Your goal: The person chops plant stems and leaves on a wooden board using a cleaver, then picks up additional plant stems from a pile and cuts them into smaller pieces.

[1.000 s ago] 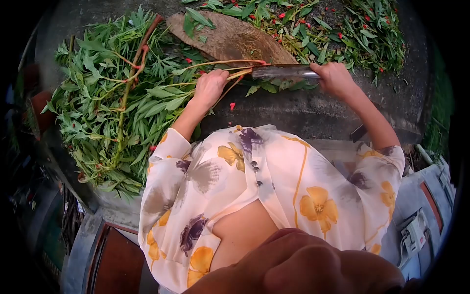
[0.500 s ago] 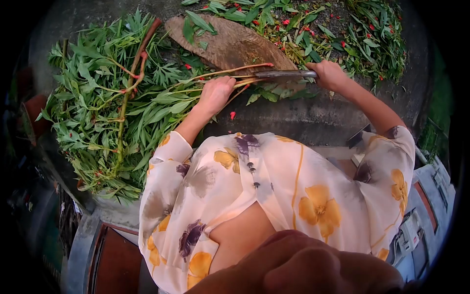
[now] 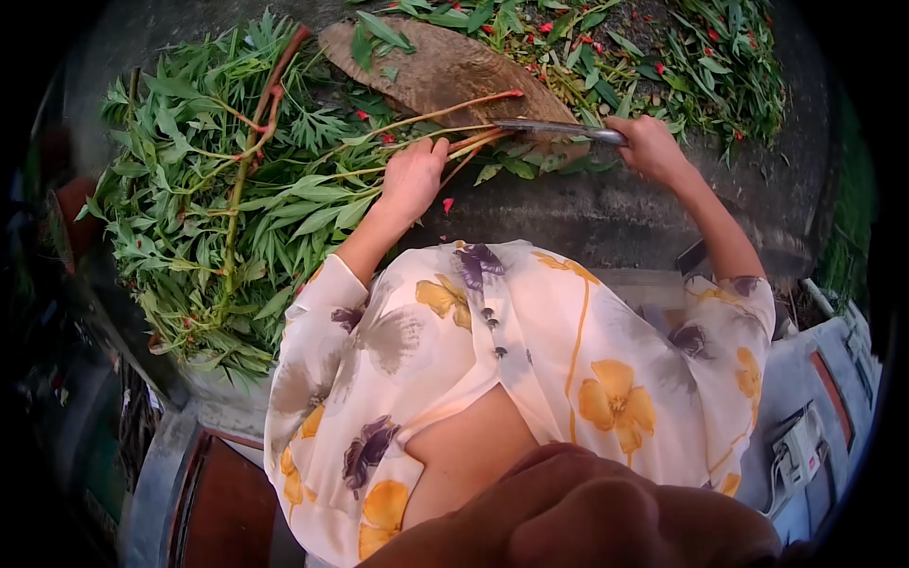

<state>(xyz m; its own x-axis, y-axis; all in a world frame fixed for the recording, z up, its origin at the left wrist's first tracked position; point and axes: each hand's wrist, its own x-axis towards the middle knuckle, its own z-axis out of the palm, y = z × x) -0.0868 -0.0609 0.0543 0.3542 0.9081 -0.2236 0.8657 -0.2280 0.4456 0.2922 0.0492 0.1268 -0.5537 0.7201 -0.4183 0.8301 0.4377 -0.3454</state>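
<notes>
Over the near end of the wooden board point(image 3: 516, 80), the bare ends of the stems point(image 3: 481, 139) reach toward the knife point(image 3: 568, 129), which lies across or against them; from my end I cannot tell whether the edge touches. I have the left hand point(image 3: 414, 173) closed around the bundle, a little back from those ends, and the right hand point(image 3: 649, 150) wrapped about the knife's handle, mostly hidden from me. One thin stem point(image 3: 492, 97) with a red tip pokes out on the far side of the blade.

A few loose leaves point(image 3: 379, 33) lie on the board. To its left, a big leafy heap point(image 3: 170, 218) carries long branches, a thick reddish stalk point(image 3: 284, 71) on top; I take these as uncut. Beyond the board and to its right, short loose greens point(image 3: 734, 85) look already cut up. By that spread I judge a good share done, with the bundle and heap left. One red scrap point(image 3: 448, 204) lies alone on the dark slab point(image 3: 540, 218).
</notes>
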